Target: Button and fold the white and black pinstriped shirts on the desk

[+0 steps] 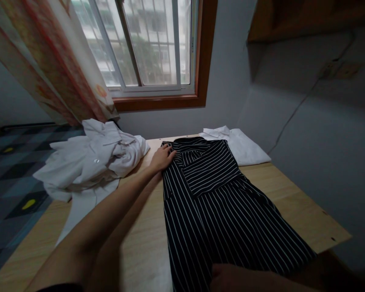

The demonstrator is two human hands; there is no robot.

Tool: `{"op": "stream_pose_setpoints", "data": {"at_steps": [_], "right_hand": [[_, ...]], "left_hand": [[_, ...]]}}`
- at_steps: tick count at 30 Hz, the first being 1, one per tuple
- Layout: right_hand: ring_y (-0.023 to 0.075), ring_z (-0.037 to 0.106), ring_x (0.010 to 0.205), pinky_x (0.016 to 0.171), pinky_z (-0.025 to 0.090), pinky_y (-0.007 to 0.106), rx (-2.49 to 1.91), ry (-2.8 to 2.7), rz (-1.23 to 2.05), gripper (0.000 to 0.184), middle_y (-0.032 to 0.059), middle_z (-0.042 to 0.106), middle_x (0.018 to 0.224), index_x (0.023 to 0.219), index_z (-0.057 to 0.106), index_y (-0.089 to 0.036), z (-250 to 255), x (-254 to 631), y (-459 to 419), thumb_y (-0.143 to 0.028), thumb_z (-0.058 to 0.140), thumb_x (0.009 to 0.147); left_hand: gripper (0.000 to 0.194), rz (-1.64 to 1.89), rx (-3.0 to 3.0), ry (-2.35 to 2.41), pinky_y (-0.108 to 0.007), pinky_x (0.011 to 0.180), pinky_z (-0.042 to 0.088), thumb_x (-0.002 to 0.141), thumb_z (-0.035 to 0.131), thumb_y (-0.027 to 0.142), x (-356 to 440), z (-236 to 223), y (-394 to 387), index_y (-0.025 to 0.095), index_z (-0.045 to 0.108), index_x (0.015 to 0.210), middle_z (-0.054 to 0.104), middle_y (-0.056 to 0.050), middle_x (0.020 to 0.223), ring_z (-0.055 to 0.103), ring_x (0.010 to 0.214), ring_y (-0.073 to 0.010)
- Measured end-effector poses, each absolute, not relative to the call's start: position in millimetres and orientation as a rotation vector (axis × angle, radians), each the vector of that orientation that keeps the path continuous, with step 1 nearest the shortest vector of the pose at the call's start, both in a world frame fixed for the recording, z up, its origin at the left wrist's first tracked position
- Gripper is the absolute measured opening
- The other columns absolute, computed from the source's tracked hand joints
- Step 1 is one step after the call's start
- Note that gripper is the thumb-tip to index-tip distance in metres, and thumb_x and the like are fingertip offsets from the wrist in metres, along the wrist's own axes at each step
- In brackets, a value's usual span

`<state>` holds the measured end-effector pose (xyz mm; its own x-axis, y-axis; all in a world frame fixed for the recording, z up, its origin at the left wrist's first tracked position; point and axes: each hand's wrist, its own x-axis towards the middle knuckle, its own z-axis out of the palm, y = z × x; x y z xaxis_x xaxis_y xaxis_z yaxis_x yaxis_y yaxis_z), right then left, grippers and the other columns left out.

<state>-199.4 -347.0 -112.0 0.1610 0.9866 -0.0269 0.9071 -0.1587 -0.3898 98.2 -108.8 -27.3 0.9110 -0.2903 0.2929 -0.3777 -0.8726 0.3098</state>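
A black dress with white stripes lies across the table, its bodice towards the window and its skirt spread towards me. One side of it is folded inward along the left. My left hand rests on the upper left edge of the dress, fingers stretched over the cloth and a little apart. Low in the view, my right hand is over the lower part of the skirt. It is dark there, and its fingers cannot be made out.
A heap of crumpled white clothes sits at the table's left edge. A folded white garment lies at the far right corner of the wooden table. Behind are a window and a patterned curtain; a shelf hangs upper right.
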Motion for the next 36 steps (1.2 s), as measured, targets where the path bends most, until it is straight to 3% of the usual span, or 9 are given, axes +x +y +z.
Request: {"op": "stream_pose_setpoints", "data": {"at_steps": [2, 4, 6, 8, 18, 24, 28, 33, 36], "right_hand": [[0.0133, 0.061, 0.076, 0.077, 0.045, 0.029, -2.159, -1.642, 0.291, 0.009, -0.0023, 0.069, 0.084, 0.086, 0.066, -0.023, -81.4, -178.4, -353.0, -0.030, 0.071, 0.083], [0.0218, 0.058, 0.105, 0.091, 0.045, 0.039, -2.310, -1.275, 0.092, 0.040, 0.0072, 0.066, 0.115, 0.113, 0.065, -0.023, -54.5, -147.7, -357.1, -0.049, 0.068, 0.083], [0.0320, 0.039, 0.133, 0.106, 0.032, 0.054, -2.553, -0.977, -0.067, 0.062, 0.0159, 0.044, 0.145, 0.138, 0.050, -0.022, -42.3, -114.7, -356.5, -0.055, 0.061, 0.086], [0.0369, 0.021, 0.143, 0.111, 0.021, 0.061, -2.735, -0.808, -0.083, 0.071, 0.0176, 0.026, 0.156, 0.147, 0.038, -0.022, -45.4, -87.4, -351.0, -0.058, 0.055, 0.088], [0.0343, 0.008, 0.147, 0.115, 0.008, 0.058, -2.852, -0.667, 0.066, 0.073, 0.0132, 0.013, 0.160, 0.153, 0.025, -0.028, -65.5, -34.5, -296.6, -0.064, 0.042, 0.091], [0.0340, 0.010, 0.146, 0.114, 0.008, 0.058, -2.849, -0.597, 0.010, 0.072, 0.0140, 0.016, 0.159, 0.152, 0.026, -0.027, -61.8, 2.7, -271.5, -0.065, 0.038, 0.092], [0.0335, 0.011, 0.146, 0.115, 0.008, 0.057, -2.858, -0.568, 0.011, 0.072, 0.0129, 0.017, 0.159, 0.153, 0.026, -0.027, -62.2, 12.4, -266.3, -0.065, 0.037, 0.092], [0.0325, 0.017, 0.145, 0.114, 0.011, 0.056, -2.815, -0.559, -0.071, 0.066, 0.0130, 0.026, 0.157, 0.149, 0.034, -0.025, -67.6, 16.6, -270.3, -0.062, 0.034, 0.095], [0.0285, 0.028, 0.141, 0.114, 0.018, 0.051, -2.703, -0.545, -0.164, 0.053, 0.0133, 0.038, 0.151, 0.142, 0.046, -0.020, -65.6, 11.2, -274.6, -0.049, 0.038, 0.098]], "left_hand": [[0.058, 0.239, 2.799, -0.560, -0.042, 0.113, 0.028, 0.094, 0.039, 0.052, 76.6, -35.8, -107.0, 0.011, 0.054, 0.133, 0.045, -0.017, 0.145, 0.040, 0.135, -0.0298], [0.071, 0.127, 2.886, -0.596, -0.046, 0.114, 0.024, 0.092, 0.036, 0.061, 59.4, -45.4, -109.2, 0.009, 0.046, 0.140, 0.037, -0.020, 0.150, 0.031, 0.140, -0.0339], [0.082, 0.045, 2.950, -0.604, -0.047, 0.115, 0.021, 0.090, 0.031, 0.067, 50.3, -53.7, -111.4, 0.007, 0.038, 0.145, 0.030, -0.021, 0.154, 0.024, 0.143, -0.0356], [0.088, 0.021, 2.986, -0.606, -0.046, 0.116, 0.018, 0.089, 0.027, 0.071, 49.8, -59.1, -110.4, 0.006, 0.033, 0.148, 0.026, -0.021, 0.155, 0.020, 0.145, -0.0354], [0.094, -0.003, 3.111, -0.642, -0.044, 0.116, 0.017, 0.087, 0.022, 0.075, 108.7, -59.4, -66.9, 0.007, 0.029, 0.151, 0.024, -0.019, 0.156, 0.019, 0.145, -0.0348], [0.080, 0.051, 3.176, -0.697, -0.050, 0.111, 0.024, 0.090, 0.034, 0.068, 147.0, -48.6, -52.7, 0.012, 0.039, 0.146, 0.034, -0.018, 0.153, 0.027, 0.141, -0.0380], [0.067, 0.359, 3.196, -0.714, -0.054, 0.108, 0.026, 0.092, 0.044, 0.058, 143.7, -40.0, -61.5, 0.011, 0.047, 0.139, 0.044, -0.021, 0.145, 0.034, 0.136, -0.0398], [0.044, 0.576, 2.996, -0.772, -0.045, 0.107, 0.035, 0.096, 0.044, 0.034, 92.2, -35.1, -74.0, 0.012, 0.049, 0.134, 0.051, -0.017, 0.138, 0.045, 0.129, -0.0302], [0.041, 0.481, 2.810, -0.858, -0.040, 0.104, 0.040, 0.096, 0.045, 0.035, 46.1, -35.4, -65.3, 0.014, 0.052, 0.130, 0.057, -0.013, 0.131, 0.052, 0.120, -0.0252]]}}
